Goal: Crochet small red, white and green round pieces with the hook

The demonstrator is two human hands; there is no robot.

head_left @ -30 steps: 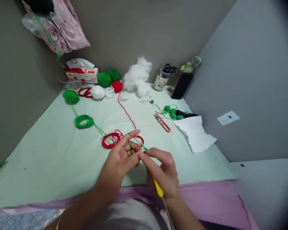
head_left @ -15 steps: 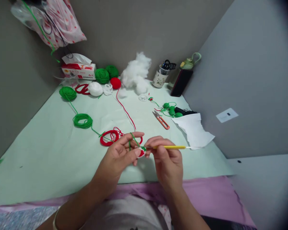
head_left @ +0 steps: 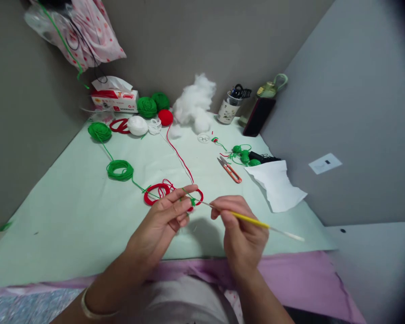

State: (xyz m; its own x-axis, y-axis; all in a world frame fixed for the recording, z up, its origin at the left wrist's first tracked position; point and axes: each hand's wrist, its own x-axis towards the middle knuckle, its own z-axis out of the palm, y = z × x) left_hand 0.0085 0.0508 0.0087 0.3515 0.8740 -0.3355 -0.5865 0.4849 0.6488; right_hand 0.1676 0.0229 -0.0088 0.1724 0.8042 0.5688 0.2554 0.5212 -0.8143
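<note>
Between the thumb and fingers of my left hand [head_left: 165,213] is a small crochet piece [head_left: 192,203] in green and red, mostly hidden by the fingers. Green yarn passes over my raised left index finger. My right hand [head_left: 241,227] grips a crochet hook [head_left: 251,219] with a yellow handle, its thin metal shaft pointing left. The hook's tip is at the crochet piece; whether it sits inside a stitch I cannot make out. Behind my left hand lies a red yarn ring [head_left: 148,196], and a green yarn coil [head_left: 120,170] rests farther left.
Along the back stand a tissue box [head_left: 121,101], yarn balls [head_left: 146,107], white stuffing [head_left: 195,101], a pen cup [head_left: 227,110] and a phone [head_left: 259,117] leaning on a bottle. Orange thread snips [head_left: 231,171] and crumpled white paper [head_left: 279,184] lie on the right. Grey partitions enclose the table.
My right hand has moved slightly right and away from the left, tilting the hook so its handle end drops. The crochet piece has turned in my left fingers, showing less red and white.
</note>
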